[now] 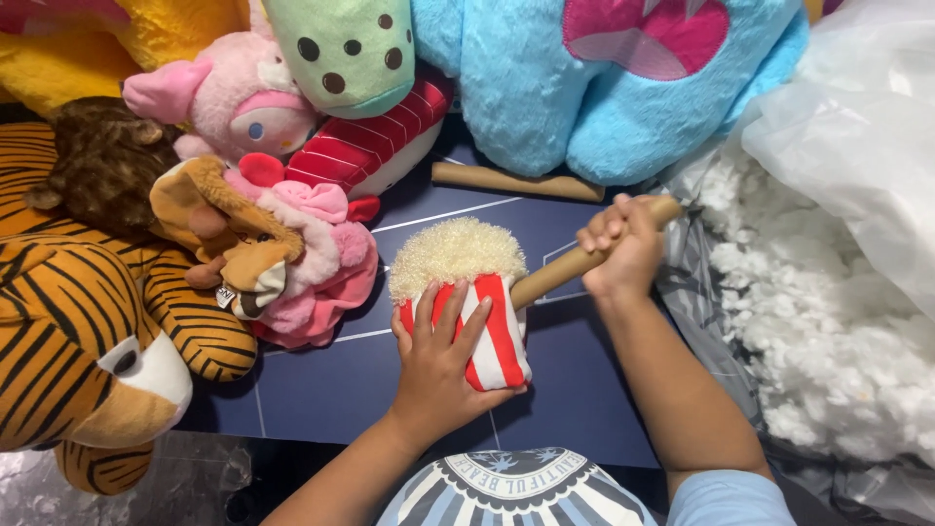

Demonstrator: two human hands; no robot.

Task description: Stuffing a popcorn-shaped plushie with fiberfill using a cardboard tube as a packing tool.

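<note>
A popcorn-shaped plush toy with red and white stripes and a cream fuzzy top lies on the dark blue mat. My left hand rests on its striped body and holds it down. My right hand grips a brown cardboard-coloured stick, whose lower end goes into the side of the plush. The stick slants up to the right past my fist.
A tiger plush fills the left side, with brown, pink and striped plush toys beside it. A big blue plush lies at the back over a second brown stick. A clear bag of white stuffing sits at right.
</note>
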